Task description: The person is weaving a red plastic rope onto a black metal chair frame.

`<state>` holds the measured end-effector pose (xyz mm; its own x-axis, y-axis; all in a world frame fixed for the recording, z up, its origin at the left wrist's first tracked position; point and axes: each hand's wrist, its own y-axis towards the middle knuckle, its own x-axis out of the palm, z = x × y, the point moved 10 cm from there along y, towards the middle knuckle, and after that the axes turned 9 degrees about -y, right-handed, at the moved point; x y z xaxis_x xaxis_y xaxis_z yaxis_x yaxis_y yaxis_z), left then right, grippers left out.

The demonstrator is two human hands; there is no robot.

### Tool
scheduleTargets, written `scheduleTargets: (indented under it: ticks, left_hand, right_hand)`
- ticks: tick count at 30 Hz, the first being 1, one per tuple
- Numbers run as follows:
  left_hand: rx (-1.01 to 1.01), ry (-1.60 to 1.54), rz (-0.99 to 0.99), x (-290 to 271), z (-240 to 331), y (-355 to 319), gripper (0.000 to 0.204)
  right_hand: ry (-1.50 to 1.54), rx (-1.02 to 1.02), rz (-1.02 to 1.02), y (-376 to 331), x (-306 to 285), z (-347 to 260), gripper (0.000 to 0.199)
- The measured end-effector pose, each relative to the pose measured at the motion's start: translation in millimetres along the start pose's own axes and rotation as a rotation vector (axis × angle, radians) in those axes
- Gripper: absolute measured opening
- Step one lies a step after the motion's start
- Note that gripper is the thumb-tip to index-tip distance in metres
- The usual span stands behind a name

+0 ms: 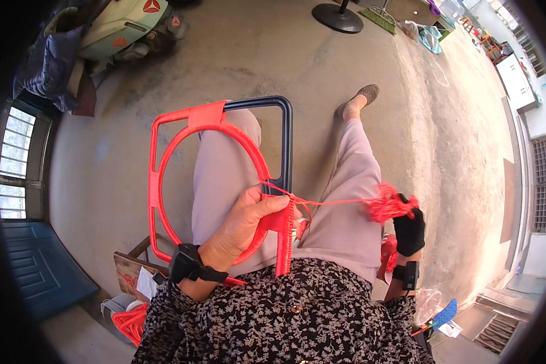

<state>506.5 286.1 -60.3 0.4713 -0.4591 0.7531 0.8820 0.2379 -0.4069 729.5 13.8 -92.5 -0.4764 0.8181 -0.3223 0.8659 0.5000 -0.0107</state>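
A square frame with a round ring inside it lies over my lap. Red cord wraps most of it, while the upper right corner shows bare and black. My left hand is closed round the frame's right side, thumb on the wrapped part just below the bare stretch. From that spot a red cord runs taut to the right. It ends at a loose red bundle of cord, gripped by my right hand in a black glove. The right fingertips are partly hidden by the bundle.
A wooden stool stands at my left, with red-wrapped pieces below it. A scooter is parked at the far left. Ahead are a round black stand base and a green broom. Plastic bags lie at my right.
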Motion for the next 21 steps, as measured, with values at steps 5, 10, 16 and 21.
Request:
scheduleTargets:
  ticks: [5,10,16,21]
  left_hand:
    - [-0.044,-0.006,-0.004,4.8,-4.0,4.4,0.022]
    - [-0.051,-0.019,0.033,3.3,-5.2,3.3,0.022]
    - [-0.029,0.039,0.073,-0.6,-2.0,2.3,0.023]
    - [0.038,0.068,0.062,-7.1,-1.5,5.7,0.019]
  right_hand:
    - [0.012,0.2,0.128,-18.7,-64.4,72.9,0.06]
    - [0.986,0.107,0.047,12.9,-41.0,52.3,0.023]
    - [0.303,0.297,-0.385,18.3,121.9,-70.0,0.024]
    - [0.024,0.029,-0.611,4.5,205.0,-135.1,0.024]
